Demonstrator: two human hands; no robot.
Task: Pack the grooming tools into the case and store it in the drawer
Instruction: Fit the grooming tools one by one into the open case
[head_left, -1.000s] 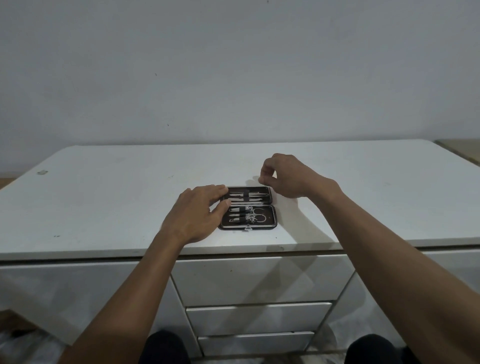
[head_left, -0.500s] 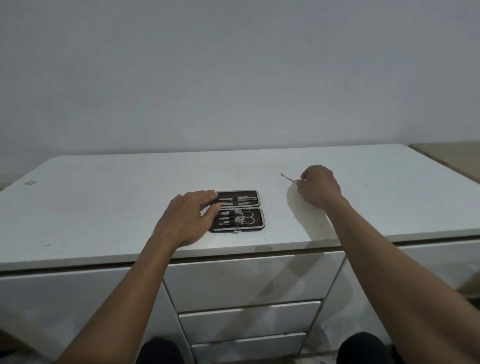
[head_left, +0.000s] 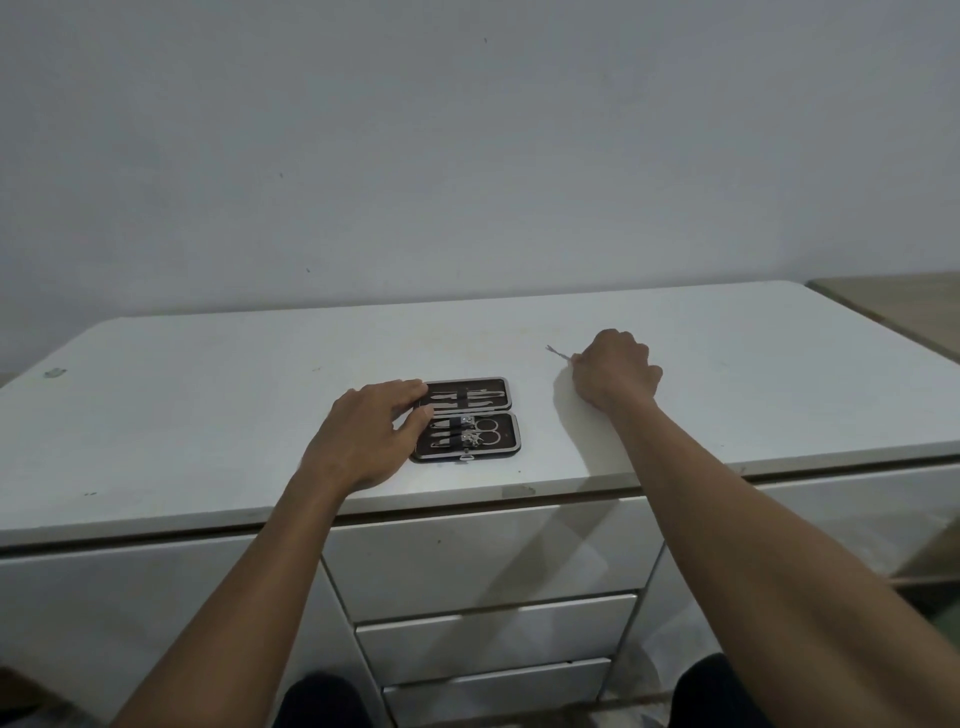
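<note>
The open case (head_left: 466, 419) lies flat near the tabletop's (head_left: 208, 415) front edge, left hand (head_left: 363, 434) spread on its left side. The right hand's (head_left: 615, 371) grip pinches a thin metal tool (head_left: 557, 353), right of the case.

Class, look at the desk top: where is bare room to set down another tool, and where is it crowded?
Bare: the desk top left of the left hand, the strip between the case and the right hand, and the far right corner. Crowded: around the open case, where the left hand rests on its left edge, and at the right hand, closed on a thin tool.
</note>
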